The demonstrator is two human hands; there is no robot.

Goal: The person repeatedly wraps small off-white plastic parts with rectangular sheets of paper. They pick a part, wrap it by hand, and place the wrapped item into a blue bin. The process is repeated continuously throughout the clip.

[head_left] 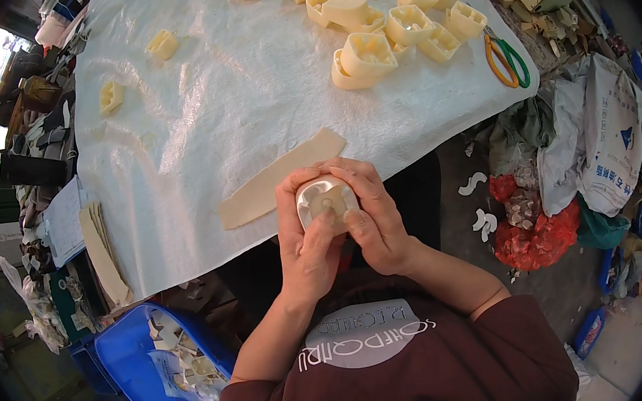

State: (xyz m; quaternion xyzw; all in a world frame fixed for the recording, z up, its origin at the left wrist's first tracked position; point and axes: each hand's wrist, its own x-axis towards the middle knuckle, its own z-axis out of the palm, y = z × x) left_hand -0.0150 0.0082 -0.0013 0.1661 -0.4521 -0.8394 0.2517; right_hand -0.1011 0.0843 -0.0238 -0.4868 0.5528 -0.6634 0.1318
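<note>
Just past the table's near edge, both my hands grip one cream, rounded piece point(338, 192) with a shiny, scalloped rim. My left hand point(303, 241) wraps its left side, thumb pressed on the face. On the other side my right hand point(377, 214) curls round it, its thumb near the lower edge. The fingers hide most of its sides. Close beyond the hands, a flat beige strip point(265, 187) lies slantwise on the table's white cover point(176, 161).
Several cream moulded hollow pieces point(368, 54) crowd the far right of the table; two lie apart at left. Orange-and-green-handled scissors point(508, 63) lie at the right edge. More beige strips point(103, 251) rest at left. A blue bin point(119, 363) stands lower left, bags point(608, 139) at right.
</note>
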